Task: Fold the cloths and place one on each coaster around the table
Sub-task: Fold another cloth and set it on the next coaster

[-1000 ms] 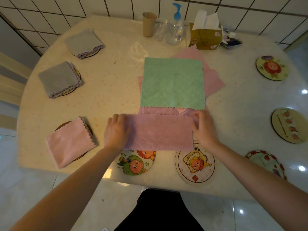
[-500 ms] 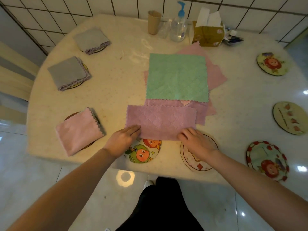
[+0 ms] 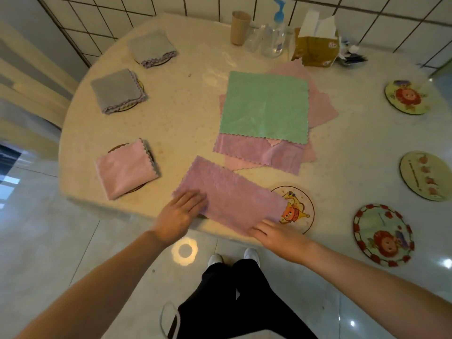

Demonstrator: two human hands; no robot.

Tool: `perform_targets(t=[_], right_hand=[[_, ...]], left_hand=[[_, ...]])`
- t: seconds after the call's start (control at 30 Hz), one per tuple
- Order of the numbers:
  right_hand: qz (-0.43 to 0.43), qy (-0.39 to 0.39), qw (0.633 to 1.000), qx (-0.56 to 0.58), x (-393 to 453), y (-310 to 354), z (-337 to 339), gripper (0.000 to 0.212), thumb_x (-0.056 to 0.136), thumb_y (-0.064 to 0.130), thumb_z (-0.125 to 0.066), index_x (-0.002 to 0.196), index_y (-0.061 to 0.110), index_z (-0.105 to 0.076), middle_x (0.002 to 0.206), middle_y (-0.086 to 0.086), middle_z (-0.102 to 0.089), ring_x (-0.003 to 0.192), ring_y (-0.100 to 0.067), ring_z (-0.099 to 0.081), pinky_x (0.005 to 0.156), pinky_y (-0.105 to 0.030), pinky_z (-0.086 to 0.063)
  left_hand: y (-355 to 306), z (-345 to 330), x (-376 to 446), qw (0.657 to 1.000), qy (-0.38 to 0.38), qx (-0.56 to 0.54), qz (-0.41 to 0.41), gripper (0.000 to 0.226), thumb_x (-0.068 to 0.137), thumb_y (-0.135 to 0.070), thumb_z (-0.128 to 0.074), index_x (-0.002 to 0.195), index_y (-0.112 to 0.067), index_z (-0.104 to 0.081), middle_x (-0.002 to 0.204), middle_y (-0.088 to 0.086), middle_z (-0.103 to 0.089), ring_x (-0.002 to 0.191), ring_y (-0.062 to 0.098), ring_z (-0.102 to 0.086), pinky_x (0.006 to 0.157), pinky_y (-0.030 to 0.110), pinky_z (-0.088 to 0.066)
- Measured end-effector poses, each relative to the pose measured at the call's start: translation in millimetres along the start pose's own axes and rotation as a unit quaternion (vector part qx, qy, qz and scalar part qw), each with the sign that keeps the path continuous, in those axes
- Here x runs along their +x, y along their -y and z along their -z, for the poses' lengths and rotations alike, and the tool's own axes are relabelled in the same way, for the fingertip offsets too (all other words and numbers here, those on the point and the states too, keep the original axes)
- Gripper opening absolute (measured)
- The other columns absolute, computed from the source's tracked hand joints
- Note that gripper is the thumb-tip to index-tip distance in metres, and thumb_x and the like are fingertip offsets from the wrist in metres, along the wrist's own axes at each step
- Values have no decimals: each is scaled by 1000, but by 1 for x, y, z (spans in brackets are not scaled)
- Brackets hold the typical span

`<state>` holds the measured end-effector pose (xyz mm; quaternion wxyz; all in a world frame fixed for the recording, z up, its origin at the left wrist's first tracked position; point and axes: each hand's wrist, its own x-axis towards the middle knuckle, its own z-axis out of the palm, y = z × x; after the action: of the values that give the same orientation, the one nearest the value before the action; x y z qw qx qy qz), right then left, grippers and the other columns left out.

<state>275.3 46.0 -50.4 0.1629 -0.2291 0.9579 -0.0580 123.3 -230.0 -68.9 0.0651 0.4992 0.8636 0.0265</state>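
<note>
Under my view sits the table [image 3: 186, 133], pale and rounded, set against a tiled wall. At its middle lies a loose pile of flat cloths, with a green cloth [image 3: 265, 106] on top and pink and purple ones under it. Nearer me, at the table's edge, I see the purple cloth [image 3: 230, 195], folded in half to a long strip, lying at a slant. Its right end covers part of the coaster [image 3: 299, 209] with a cartoon figure. My left hand [image 3: 179, 211] lies flat on the strip's left end, fingers straight. My right hand [image 3: 278, 234] rests at the near right corner with fingers straight (whether it pinches the edge, I cannot tell). On the left, three coasters already carry folded cloths: a pink cloth [image 3: 126, 168] closest, then two grey cloths [image 3: 117, 90] further back. On the right, three coasters [image 3: 384, 234] lie bare. Along the wall stand a cup [image 3: 240, 26], a pump bottle [image 3: 275, 36] and a tissue box [image 3: 315, 45].
</note>
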Motion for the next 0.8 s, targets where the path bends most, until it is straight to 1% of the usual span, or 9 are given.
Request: perform_targets(t=[0.1,0.2,0.27,0.37,0.4,0.47,0.53,0.63,0.8], right_hand=[[22,28,998,61,3,-6,-3,51,78,-5,-54,126,11,-49,115,-5,-53,107,-22,-52,63,-32,-49],[81,-21,990,115,5,-17,5,48,83,4,-60,126,18,-47,109,-1,-59,99,-17,-57,76,-31,-55],[128,-41,982,136,6,-27,12,50,82,6,-64,127,20,-46,106,1,-62,94,-13,-58,78,-25,-54],[167,-83,977,103,16,-46,29,29,88,14,-57,117,14,-58,100,0,-64,85,-13,-60,73,-25,-53],[173,-94,977,76,23,-58,34,29,87,13,-57,116,13,-59,99,-1,-64,85,-15,-62,72,-27,-54],[169,-84,982,21,38,-80,42,51,75,-3,-65,123,10,-56,113,-8,-63,98,-21,-63,77,-32,-56],[183,-62,981,-35,54,-102,45,74,67,-15,-64,135,9,-48,134,-13,-54,119,-28,-55,89,-37,-53],[247,-6,964,-101,75,-121,44,76,77,-7,-64,144,17,-35,147,-9,-42,132,-27,-43,100,-42,-45],[296,56,942,-150,87,-138,41,75,84,0,-56,148,22,-23,154,-6,-28,139,-26,-33,111,-44,-32]], left_hand=[[-54,-13,6,999,23,-39,-7,69,73,-16,-47,142,-12,-44,149,4,-41,138,22,-37,115,35,-22],[-93,-28,21,997,59,-46,26,71,76,-27,-47,145,-15,-38,152,4,-36,141,24,-32,112,43,-33],[-109,-28,31,993,72,-53,82,65,82,-37,-41,143,-16,-42,150,4,-40,139,27,-35,108,48,-38],[-122,-27,40,988,82,-39,126,57,83,-38,-40,134,-16,-54,141,4,-51,132,31,-45,98,52,-45],[-124,-28,41,988,76,-33,133,56,81,-35,-41,131,-15,-57,139,5,-54,130,32,-47,96,53,-47],[-126,-32,42,988,68,-18,139,54,80,-32,-44,128,-13,-60,136,6,-56,128,33,-49,97,53,-46],[-131,-37,43,989,54,-5,140,53,80,-29,-48,129,-10,-59,136,10,-56,128,35,-49,101,51,-44],[-141,-37,44,985,52,-17,164,54,80,-31,-46,127,-7,-60,134,12,-57,127,37,-49,100,50,-46],[-143,-34,47,977,24,-92,189,51,86,-37,-42,129,-15,-59,133,6,-59,127,35,-50,97,50,-48]])
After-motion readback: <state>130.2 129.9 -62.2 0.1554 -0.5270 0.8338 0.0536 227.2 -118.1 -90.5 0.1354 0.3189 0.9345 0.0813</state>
